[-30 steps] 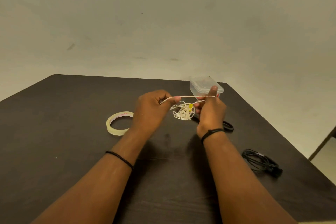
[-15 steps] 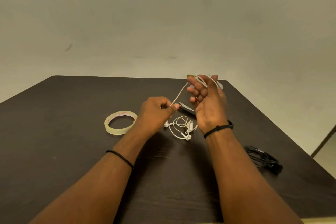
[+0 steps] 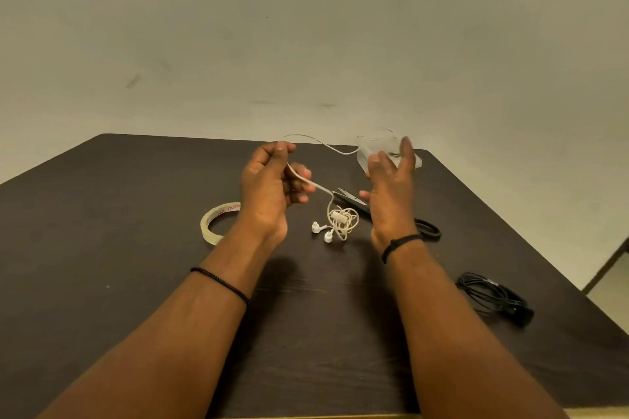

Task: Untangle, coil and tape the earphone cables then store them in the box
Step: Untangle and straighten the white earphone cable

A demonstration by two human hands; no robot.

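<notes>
I look down over two bare forearms at a dark table [image 3: 102, 248]. My left hand [image 3: 269, 187] is raised, its fingers curled round the white earphone cable [image 3: 308, 182]. From that grip one stretch of cable arcs up and to the right toward the right hand [image 3: 391, 187], which is held upright with straight, spread fingers; whether the cable's far end rests on those fingers I cannot tell. The other stretch drops to the table, where the rest of the cable lies in a knotted clump with two earbuds [image 3: 321, 231] beside it.

I judge the task to be at an early stage: this cable is only partly untangled, with coiling and taping not yet done. The tape roll [image 3: 216, 223] lies to the left, scissors [image 3: 354, 202] lie behind the clump, and the clear box [image 3: 377, 150] sits at the far edge. A black cable bundle [image 3: 493, 298] lies at the right, apparently coiled, outside the box.
</notes>
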